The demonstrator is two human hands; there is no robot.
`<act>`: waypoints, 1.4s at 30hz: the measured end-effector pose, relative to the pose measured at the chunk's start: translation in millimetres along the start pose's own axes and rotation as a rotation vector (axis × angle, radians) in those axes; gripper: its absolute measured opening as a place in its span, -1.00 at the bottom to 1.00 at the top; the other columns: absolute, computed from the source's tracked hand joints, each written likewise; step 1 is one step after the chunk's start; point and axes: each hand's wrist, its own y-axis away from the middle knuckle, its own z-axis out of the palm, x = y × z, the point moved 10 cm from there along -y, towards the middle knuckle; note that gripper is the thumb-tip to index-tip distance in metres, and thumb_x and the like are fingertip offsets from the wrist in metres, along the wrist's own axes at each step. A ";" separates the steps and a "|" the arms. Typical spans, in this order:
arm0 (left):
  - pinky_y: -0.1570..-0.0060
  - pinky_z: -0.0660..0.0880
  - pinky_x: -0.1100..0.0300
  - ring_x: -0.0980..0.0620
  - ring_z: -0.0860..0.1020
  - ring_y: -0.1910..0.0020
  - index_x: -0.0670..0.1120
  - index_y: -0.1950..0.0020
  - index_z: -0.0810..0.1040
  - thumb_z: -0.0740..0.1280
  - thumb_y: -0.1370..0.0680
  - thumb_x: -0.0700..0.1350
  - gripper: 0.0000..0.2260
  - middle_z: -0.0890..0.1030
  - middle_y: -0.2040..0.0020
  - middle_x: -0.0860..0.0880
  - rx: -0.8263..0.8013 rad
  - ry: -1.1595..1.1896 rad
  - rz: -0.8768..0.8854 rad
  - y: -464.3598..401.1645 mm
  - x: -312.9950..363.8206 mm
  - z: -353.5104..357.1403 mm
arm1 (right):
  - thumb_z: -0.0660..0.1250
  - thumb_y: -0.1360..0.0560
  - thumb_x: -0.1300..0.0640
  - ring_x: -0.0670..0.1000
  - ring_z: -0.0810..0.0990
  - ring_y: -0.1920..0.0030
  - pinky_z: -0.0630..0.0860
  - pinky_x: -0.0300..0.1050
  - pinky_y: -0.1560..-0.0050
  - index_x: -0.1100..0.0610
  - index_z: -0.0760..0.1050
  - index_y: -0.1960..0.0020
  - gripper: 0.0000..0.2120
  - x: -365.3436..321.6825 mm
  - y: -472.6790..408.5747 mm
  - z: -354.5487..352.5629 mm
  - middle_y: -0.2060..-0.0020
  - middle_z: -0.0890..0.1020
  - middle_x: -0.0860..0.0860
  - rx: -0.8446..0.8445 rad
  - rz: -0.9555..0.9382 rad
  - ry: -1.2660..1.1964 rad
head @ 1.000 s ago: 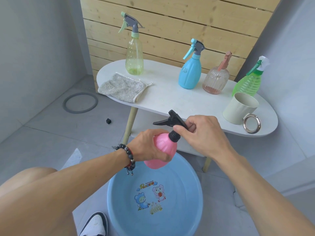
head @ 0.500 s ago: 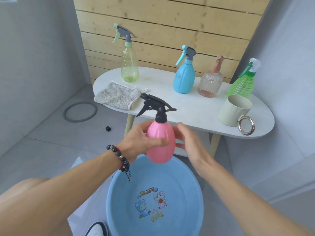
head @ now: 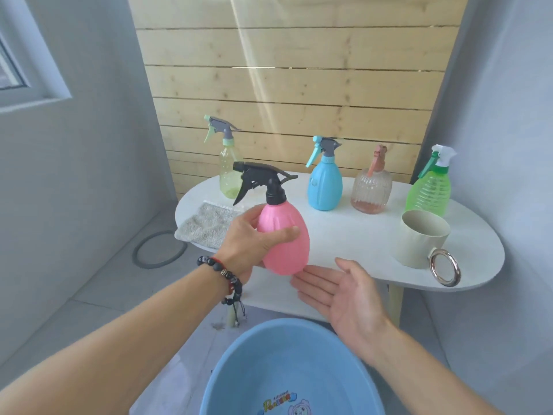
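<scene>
Left hand [head: 248, 250] wraps pink spray bottle [head: 284, 238] upright above white table [head: 359, 235] front edge, right hand [head: 338, 292] flat-open beneath its base; best lower straight, base level, clear of cloth [head: 206, 226].

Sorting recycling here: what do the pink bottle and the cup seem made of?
Pink bottle: likely plastic, opaque and matte, with moulded ribs; its trigger head looks like black plastic. Cup: cream, matte, thin-walled; plastic or coated metal, unclear. Its ring handle: probably polished metal, mirror-bright.
</scene>
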 end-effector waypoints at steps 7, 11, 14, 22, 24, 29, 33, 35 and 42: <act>0.25 0.67 -0.09 -0.08 0.64 -0.02 0.10 -0.28 0.56 0.63 -0.24 0.14 -0.36 0.65 -0.07 0.05 0.155 -0.228 0.049 -85.1 26.7 -10.5 | 0.16 -0.66 0.09 0.21 0.75 -0.02 0.61 0.10 -0.12 0.27 0.67 -0.10 -0.64 -29.4 -5.6 -15.4 0.02 0.76 0.18 0.139 -0.095 0.320; -0.03 0.63 -0.10 -0.10 0.62 -0.06 0.14 -0.31 0.53 0.58 -0.21 0.20 -0.31 0.63 -0.07 0.08 0.260 -0.264 0.055 -130.4 29.9 -12.8 | 0.26 -0.58 0.20 0.17 0.74 0.14 0.64 0.08 0.03 0.22 0.72 0.06 -0.74 -36.0 -9.8 -17.2 0.12 0.76 0.13 0.150 -0.128 0.432; -0.11 0.58 0.00 -0.06 0.59 -0.10 0.12 -0.38 0.49 0.56 -0.28 0.19 -0.32 0.62 -0.09 0.07 0.322 -0.339 0.047 -159.0 31.7 -13.2 | 0.30 -0.55 0.24 0.10 0.71 0.25 0.60 0.05 0.13 0.21 0.73 0.16 -0.76 -41.7 -17.6 -16.8 0.17 0.72 0.14 0.141 -0.150 0.482; -0.06 0.49 0.07 -0.05 0.54 -0.08 0.05 -0.40 0.47 0.56 -0.39 0.07 -0.39 0.55 -0.06 0.04 0.292 -0.289 0.005 -202.7 27.8 -2.3 | 0.32 -0.58 0.26 0.08 0.67 0.29 0.60 0.06 0.17 0.17 0.72 0.13 -0.79 -55.5 -32.9 -25.0 0.16 0.69 0.10 0.161 -0.183 0.517; 0.00 0.46 0.10 -0.04 0.55 -0.06 0.05 -0.37 0.48 0.54 -0.40 0.06 -0.43 0.55 -0.02 0.06 0.304 -0.291 0.000 -206.3 24.1 1.7 | 0.32 -0.58 0.25 0.08 0.68 0.29 0.60 0.05 0.17 0.16 0.72 0.15 -0.78 -56.7 -34.7 -25.8 0.18 0.70 0.08 0.163 -0.182 0.532; 0.01 0.45 0.12 -0.02 0.51 -0.01 0.09 -0.39 0.47 0.51 -0.42 0.08 -0.45 0.53 0.00 0.08 0.308 -0.354 -0.039 -210.9 11.2 8.7 | 0.30 -0.58 0.29 0.05 0.70 0.31 0.58 0.02 0.10 0.15 0.72 0.22 -0.72 -59.4 -40.6 -22.6 0.18 0.73 0.09 0.154 -0.184 0.562; -0.06 0.51 0.08 -0.07 0.55 -0.12 0.03 -0.48 0.34 0.49 -0.41 0.15 -0.30 0.55 -0.16 0.03 0.283 -0.480 -0.074 -216.7 8.4 10.2 | 0.30 -0.58 0.28 0.04 0.70 0.29 0.60 0.02 0.10 0.15 0.72 0.22 -0.72 -60.4 -43.9 -15.4 0.17 0.74 0.07 0.138 -0.200 0.568; -0.09 0.49 0.08 -0.10 0.52 -0.26 -0.08 -0.54 0.21 0.51 -0.43 0.11 -0.20 0.49 -0.30 -0.06 0.258 -0.582 -0.140 -212.8 0.9 3.9 | 0.30 -0.58 0.28 0.04 0.71 0.25 0.60 0.01 0.10 0.15 0.72 0.18 -0.74 -62.8 -45.7 -11.2 0.14 0.75 0.05 0.129 -0.214 0.567; -0.04 0.48 0.04 -0.13 0.51 -0.11 -0.16 -0.22 0.41 0.48 -0.43 -0.10 -0.56 0.52 -0.13 -0.13 0.521 -0.525 0.102 -181.3 10.3 -76.2 | 0.29 -0.61 0.25 0.11 0.74 0.15 0.62 0.05 0.06 0.16 0.74 0.08 -0.75 -66.0 -61.6 -3.9 0.10 0.76 0.08 0.133 -0.236 0.552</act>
